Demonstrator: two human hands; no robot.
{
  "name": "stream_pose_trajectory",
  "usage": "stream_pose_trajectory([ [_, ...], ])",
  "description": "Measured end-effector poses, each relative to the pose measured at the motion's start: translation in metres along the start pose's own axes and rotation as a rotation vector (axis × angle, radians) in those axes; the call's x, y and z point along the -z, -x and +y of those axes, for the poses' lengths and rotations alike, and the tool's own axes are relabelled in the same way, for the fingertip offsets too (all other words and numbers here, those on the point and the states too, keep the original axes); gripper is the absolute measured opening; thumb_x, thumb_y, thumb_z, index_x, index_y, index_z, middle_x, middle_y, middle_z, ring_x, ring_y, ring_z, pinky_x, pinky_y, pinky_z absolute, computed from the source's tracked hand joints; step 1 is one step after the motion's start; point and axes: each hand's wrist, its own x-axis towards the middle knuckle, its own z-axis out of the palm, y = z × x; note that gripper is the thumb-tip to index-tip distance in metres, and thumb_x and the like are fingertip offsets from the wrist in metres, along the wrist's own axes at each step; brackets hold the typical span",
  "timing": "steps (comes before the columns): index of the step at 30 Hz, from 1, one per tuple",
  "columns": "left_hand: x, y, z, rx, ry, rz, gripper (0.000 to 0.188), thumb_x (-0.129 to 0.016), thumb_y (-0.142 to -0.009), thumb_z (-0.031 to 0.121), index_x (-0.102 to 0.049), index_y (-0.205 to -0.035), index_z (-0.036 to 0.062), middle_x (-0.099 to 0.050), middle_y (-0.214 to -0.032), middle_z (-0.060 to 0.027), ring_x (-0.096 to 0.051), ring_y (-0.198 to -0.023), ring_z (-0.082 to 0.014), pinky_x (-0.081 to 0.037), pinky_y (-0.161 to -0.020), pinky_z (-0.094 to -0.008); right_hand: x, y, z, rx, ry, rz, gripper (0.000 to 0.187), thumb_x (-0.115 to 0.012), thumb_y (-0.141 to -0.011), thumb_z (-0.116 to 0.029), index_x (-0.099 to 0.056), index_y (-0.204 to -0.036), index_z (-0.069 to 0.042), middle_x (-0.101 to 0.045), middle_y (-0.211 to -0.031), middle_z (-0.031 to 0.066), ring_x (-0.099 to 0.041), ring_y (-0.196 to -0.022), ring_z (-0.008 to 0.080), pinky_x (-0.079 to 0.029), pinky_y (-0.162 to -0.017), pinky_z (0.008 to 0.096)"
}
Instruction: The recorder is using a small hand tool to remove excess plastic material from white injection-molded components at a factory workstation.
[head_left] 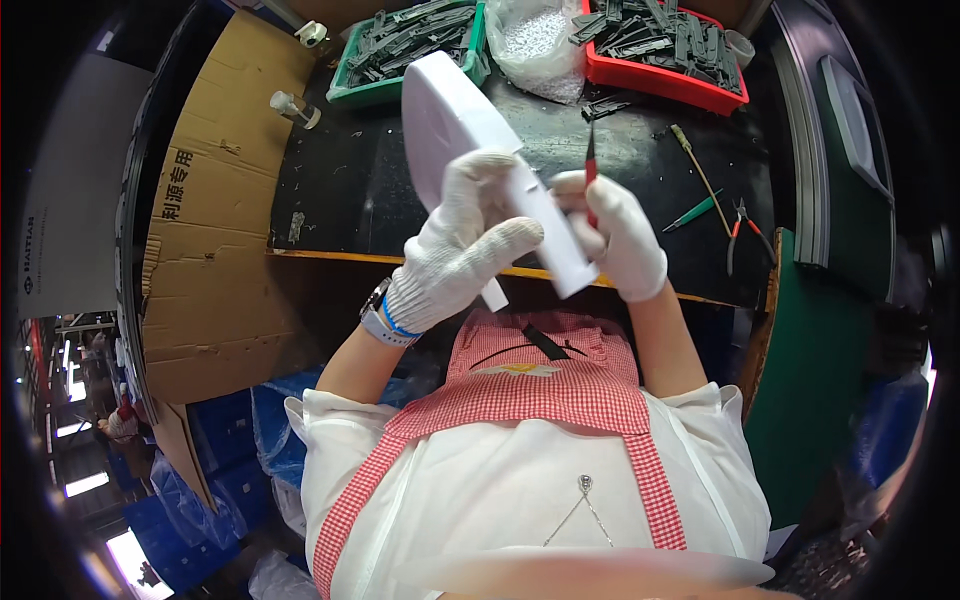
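Observation:
In a white knit glove, my left hand is closed around a white curved plastic part. The part has a rounded far end and a long straight rim, and it is tilted up over the table's front edge. My right hand, also gloved, is at the right side of the part. It grips a slim red-handled tool whose narrow dark tip points away from me. Some right fingers are blurred, and whether they touch the part I cannot tell.
Dark parts fill a green bin and a red bin; a clear bag of small pieces stands between. On the black table lie a yellow-handled rod, a green tool and pliers. Cardboard walls the left.

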Motion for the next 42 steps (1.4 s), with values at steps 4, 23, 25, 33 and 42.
stream_pose_trajectory([
  [4, 0.035, -0.019, -0.012, -0.229, -0.238, 0.114, 0.032, -0.057, -0.099, 0.011, -0.055, -0.130, 0.0025, -0.058, -0.097, -0.0022, -0.054, -0.084, -0.0059, -0.047, -0.068, -0.0215, -0.027, 0.010, -0.009, -0.075, -0.067, -0.109, 0.062, -0.073, -0.082, -0.029, -0.054, -0.127, 0.009, -0.064, -0.093, 0.0042, -0.055, -0.076, 0.0075, -0.041, -0.066, 0.0203],
  [23, 0.102, -0.031, -0.008, -0.387, -0.133, 0.042, 0.016, -0.071, -0.083, 0.001, -0.068, -0.098, 0.0017, -0.065, -0.088, -0.0007, -0.061, -0.076, -0.0063, -0.052, -0.065, -0.0204, -0.062, 0.032, 0.021, 0.827, 0.946, -0.026, 0.029, -0.060, -0.091, 0.001, -0.063, -0.120, 0.005, -0.061, -0.089, 0.0135, -0.060, -0.080, 0.0239, -0.048, -0.074, 0.0316],
  [25, 0.101, -0.028, -0.014, -0.390, -0.108, 0.021, 0.016, -0.071, -0.082, 0.001, -0.068, -0.097, 0.0016, -0.065, -0.088, -0.0012, -0.060, -0.077, -0.0064, -0.052, -0.066, -0.0207, -0.058, 0.034, 0.021, 0.792, 0.932, -0.117, 0.038, -0.064, -0.092, -0.009, -0.060, -0.128, 0.003, -0.059, -0.087, 0.0100, -0.057, -0.077, 0.0193, -0.046, -0.071, 0.0289],
  [33, 0.091, -0.029, -0.021, -0.348, 0.032, 0.020, 0.014, -0.072, -0.079, 0.000, -0.069, -0.093, 0.0016, -0.066, -0.090, -0.0043, -0.060, -0.079, -0.0089, -0.052, -0.071, -0.0238, -0.050, 0.055, 0.051, 0.558, 0.664, -0.054, 0.026, -0.071, -0.091, -0.020, -0.054, -0.100, -0.003, -0.052, -0.088, 0.0036, -0.048, -0.074, 0.0101, -0.041, -0.069, 0.0241],
  [42, 0.101, -0.034, -0.040, -0.399, 0.078, 0.112, 0.019, -0.057, -0.093, 0.009, -0.070, -0.102, -0.0022, -0.071, -0.096, -0.0112, -0.068, -0.085, -0.0162, -0.057, -0.082, -0.0305, -0.051, 0.049, 0.048, 0.715, 0.700, -0.033, 0.029, -0.080, -0.079, -0.015, -0.057, -0.087, -0.001, -0.057, -0.085, 0.0075, -0.055, -0.073, 0.0150, -0.046, -0.065, 0.0280],
])
